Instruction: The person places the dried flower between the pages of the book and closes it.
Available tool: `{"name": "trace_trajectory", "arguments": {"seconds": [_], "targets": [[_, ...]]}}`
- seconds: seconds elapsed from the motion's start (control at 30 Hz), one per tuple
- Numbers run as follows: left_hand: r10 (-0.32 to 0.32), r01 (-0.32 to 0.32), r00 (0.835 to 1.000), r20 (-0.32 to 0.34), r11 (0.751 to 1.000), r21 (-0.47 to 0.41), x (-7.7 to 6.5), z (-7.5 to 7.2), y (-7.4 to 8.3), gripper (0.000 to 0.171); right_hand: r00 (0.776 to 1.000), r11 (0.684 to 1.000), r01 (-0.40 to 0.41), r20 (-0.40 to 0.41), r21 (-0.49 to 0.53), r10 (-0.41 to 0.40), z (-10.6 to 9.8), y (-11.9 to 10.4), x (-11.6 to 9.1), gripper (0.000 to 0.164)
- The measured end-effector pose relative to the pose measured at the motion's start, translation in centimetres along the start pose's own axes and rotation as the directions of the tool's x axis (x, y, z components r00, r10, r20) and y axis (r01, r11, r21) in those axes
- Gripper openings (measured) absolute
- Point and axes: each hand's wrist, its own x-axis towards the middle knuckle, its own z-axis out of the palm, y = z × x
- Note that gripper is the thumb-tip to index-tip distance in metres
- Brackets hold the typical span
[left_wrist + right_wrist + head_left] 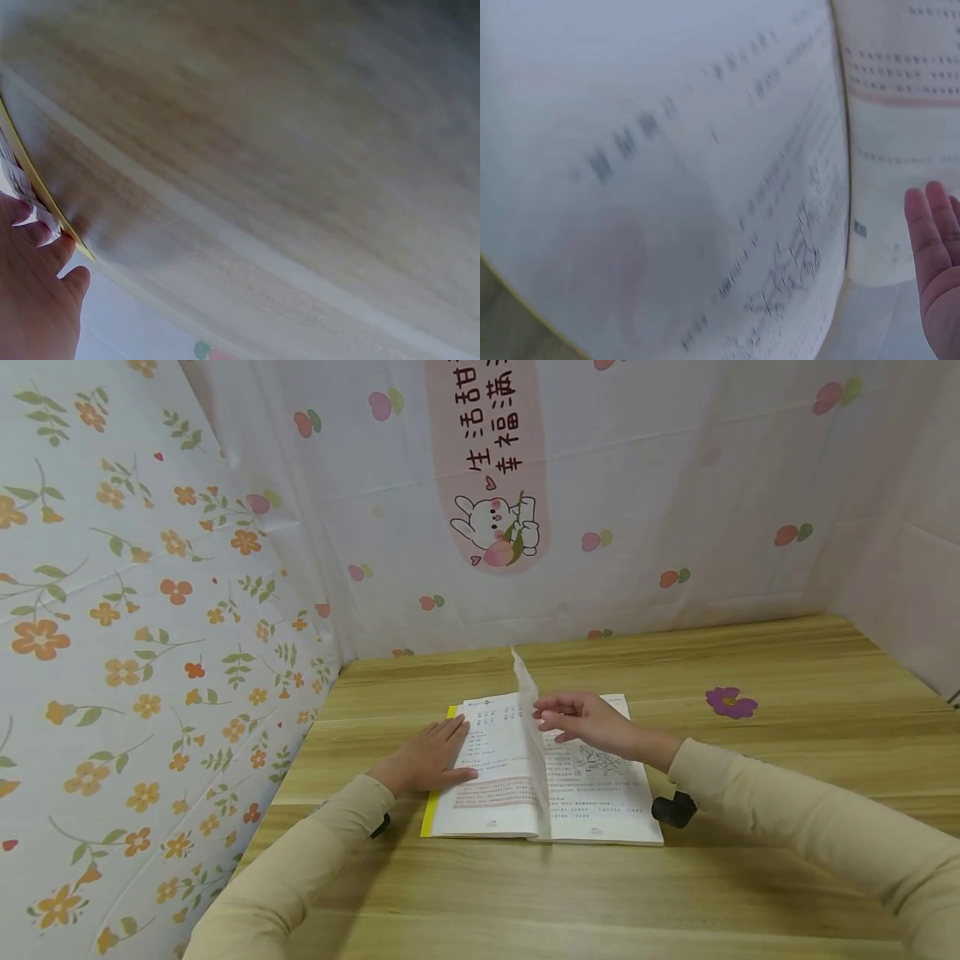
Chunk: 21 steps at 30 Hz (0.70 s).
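Note:
An open book (487, 810) with printed pages and a yellow cover edge lies on the table. One page (528, 735) stands nearly upright along its middle. My left hand (427, 756) rests on the left page near the outer edge, fingers spread; in the left wrist view the left hand (37, 277) lies at the yellow edge. Beside the raised page, on its right, is my right hand (588, 724), its fingertips right at the page. The right wrist view shows that hand (941, 262) with straight fingers in front of a printed page.
A purple flower-shaped piece (731, 702) lies on the wooden table (787, 777) to the right of the book. White cloth with a fruit print (637, 485) hangs behind the table, and a flower-patterned cloth (150, 652) hangs along the left side.

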Motion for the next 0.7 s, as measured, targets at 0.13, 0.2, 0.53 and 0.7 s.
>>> {"name": "trace_trajectory", "arguments": {"seconds": [0.13,0.2,0.53,0.7], "targets": [[0.025,-0.025,1.000,-0.016,1.000,0.016,0.0,0.1,-0.2,0.087,0.998,0.993,0.038,0.048,-0.112,-0.033,1.5,0.5,-0.1,0.041],[0.034,-0.033,0.999,-0.015,0.999,0.039,0.0,0.2,-0.3,0.084,0.996,0.984,0.059,0.075,-0.166,-0.047,2.2,0.6,-0.2,0.044],[0.065,-0.064,0.998,-0.013,0.997,0.049,-0.2,0.3,-0.3,0.070,0.974,0.923,0.129,0.220,-0.364,-0.050,4.3,0.8,-1.0,0.064],[0.079,-0.078,0.997,-0.027,0.996,0.036,-0.4,0.2,-0.3,0.069,0.958,0.867,0.172,0.283,-0.467,-0.037,5.1,0.9,-1.1,0.073]]}}
